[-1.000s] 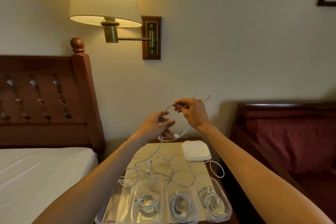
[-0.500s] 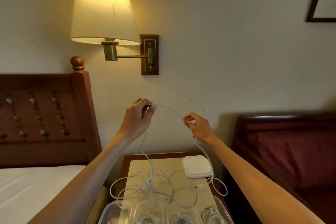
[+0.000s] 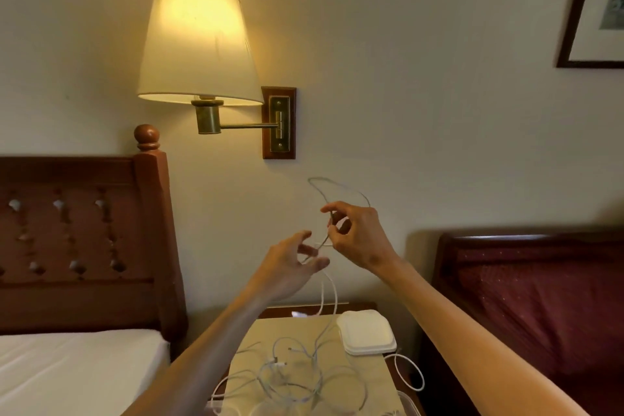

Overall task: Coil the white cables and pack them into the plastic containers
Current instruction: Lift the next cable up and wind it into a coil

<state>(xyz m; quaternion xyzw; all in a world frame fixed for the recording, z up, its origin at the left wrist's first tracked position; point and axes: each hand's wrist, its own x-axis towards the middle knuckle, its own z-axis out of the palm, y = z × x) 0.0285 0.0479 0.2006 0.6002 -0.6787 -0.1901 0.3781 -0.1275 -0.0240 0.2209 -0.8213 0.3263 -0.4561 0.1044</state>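
Observation:
My right hand [image 3: 359, 238] pinches a thin white cable [image 3: 332, 294] at chest height, with a loop of it [image 3: 337, 183] standing above the fingers. Just left and lower, my left hand [image 3: 287, 268] has its fingers spread and relaxed. The cable runs between its thumb and fingers, then hangs down to the bedside table [image 3: 250, 361]. A tangle of loose white cables [image 3: 297, 380] lies on that table. Only a corner of a clear plastic container [image 3: 409, 402] shows at the bottom edge; its contents are out of view.
A stack of white lids [image 3: 368, 333] sits at the table's back right. A lit wall lamp [image 3: 197, 44] hangs above. A wooden headboard [image 3: 81, 240] and white bed [image 3: 67, 371] are left, a dark red headboard [image 3: 540, 297] right, a framed picture [image 3: 594, 10] top right.
My left hand has let its pinch loosen and moved down and right, close to my right hand. My right hand has risen, and the loop above it is larger. The view tilted further up.

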